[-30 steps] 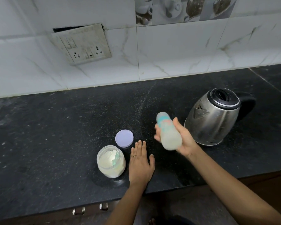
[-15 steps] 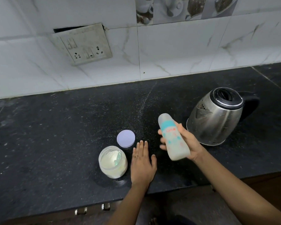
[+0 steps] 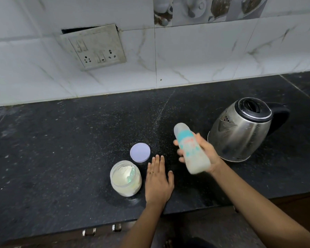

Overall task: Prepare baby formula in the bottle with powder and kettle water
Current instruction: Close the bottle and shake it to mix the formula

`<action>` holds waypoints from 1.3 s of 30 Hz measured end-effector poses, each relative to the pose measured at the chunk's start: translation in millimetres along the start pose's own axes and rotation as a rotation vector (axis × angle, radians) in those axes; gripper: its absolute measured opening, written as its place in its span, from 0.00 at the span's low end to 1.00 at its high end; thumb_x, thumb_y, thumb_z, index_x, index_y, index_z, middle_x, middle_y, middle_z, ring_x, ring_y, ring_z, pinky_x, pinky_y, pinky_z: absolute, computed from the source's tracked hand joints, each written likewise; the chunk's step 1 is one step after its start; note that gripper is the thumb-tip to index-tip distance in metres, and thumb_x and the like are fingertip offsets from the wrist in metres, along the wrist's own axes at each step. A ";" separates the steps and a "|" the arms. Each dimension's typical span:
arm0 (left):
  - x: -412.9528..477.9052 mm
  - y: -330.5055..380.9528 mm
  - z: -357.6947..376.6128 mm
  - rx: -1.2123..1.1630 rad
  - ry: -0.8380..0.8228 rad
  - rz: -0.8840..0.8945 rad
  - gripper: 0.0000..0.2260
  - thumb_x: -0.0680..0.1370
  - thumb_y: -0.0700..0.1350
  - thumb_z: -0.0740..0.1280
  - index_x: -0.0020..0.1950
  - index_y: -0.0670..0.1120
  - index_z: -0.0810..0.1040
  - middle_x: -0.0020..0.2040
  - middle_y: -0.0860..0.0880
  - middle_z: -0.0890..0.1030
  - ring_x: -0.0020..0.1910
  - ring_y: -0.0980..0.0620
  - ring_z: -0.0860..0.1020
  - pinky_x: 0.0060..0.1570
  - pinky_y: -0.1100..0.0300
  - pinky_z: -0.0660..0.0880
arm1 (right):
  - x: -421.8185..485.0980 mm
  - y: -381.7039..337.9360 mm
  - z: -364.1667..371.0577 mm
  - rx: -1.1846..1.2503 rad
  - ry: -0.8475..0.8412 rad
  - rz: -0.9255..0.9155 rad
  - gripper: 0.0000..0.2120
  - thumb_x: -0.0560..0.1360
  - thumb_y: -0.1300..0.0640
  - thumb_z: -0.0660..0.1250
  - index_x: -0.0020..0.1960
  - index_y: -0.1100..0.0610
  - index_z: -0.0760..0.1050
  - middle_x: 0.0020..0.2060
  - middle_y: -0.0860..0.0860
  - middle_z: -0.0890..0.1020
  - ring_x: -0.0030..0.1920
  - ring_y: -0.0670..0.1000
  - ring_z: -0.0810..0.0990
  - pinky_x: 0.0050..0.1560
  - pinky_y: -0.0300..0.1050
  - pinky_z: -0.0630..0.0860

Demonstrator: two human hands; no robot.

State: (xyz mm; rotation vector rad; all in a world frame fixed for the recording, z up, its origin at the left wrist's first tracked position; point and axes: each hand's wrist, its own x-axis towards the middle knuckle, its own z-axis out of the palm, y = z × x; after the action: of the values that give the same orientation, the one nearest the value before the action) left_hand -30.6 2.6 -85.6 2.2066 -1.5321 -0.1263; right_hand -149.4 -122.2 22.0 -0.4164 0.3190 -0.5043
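Note:
My right hand (image 3: 207, 154) grips a capped baby bottle (image 3: 190, 147) with teal print and milky liquid inside, held tilted above the black counter (image 3: 61, 149) and blurred by motion. My left hand (image 3: 157, 181) lies flat on the counter, palm down, a ring on one finger. Just left of it stands an open jar of white formula powder (image 3: 126, 178) with a pale green scoop inside. The jar's lilac lid (image 3: 140, 152) lies behind the jar. A steel kettle (image 3: 243, 129) with a black lid and handle stands to the right of the bottle.
A white tiled wall (image 3: 204, 56) runs behind the counter, with a loose socket plate (image 3: 95, 47) on it. The counter's front edge is close to me, with drawer handles (image 3: 89, 231) below it.
The bottle in my right hand has moved and changed tilt between frames, as in shaking. My left hand, the jar, lid and kettle have stayed put.

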 end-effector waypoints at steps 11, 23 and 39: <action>0.4 -0.5 2.1 -0.004 0.007 -0.008 0.27 0.77 0.52 0.55 0.72 0.40 0.69 0.72 0.42 0.70 0.72 0.46 0.66 0.72 0.54 0.52 | 9.0 -8.2 8.9 -0.134 0.031 -0.153 0.51 0.60 0.54 0.82 0.75 0.52 0.57 0.53 0.61 0.79 0.48 0.60 0.82 0.49 0.62 0.78; 0.1 -1.4 2.3 -0.021 0.001 -0.002 0.27 0.76 0.52 0.56 0.72 0.40 0.68 0.72 0.41 0.69 0.72 0.46 0.66 0.72 0.54 0.52 | -6.5 11.3 2.9 -0.064 -0.003 0.013 0.48 0.60 0.53 0.82 0.73 0.59 0.60 0.52 0.62 0.78 0.44 0.59 0.81 0.45 0.55 0.80; -0.8 -0.7 1.5 -0.003 0.012 0.002 0.27 0.77 0.52 0.55 0.72 0.40 0.68 0.72 0.41 0.69 0.72 0.45 0.66 0.72 0.54 0.52 | -6.1 10.6 5.3 0.181 0.211 0.009 0.42 0.63 0.56 0.79 0.71 0.64 0.63 0.55 0.64 0.78 0.47 0.58 0.81 0.46 0.54 0.81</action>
State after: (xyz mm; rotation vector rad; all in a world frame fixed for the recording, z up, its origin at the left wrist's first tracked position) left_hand -30.8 3.1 -87.3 2.1991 -1.5272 -0.1151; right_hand -148.2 -109.0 23.0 -0.1853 0.4745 -0.5647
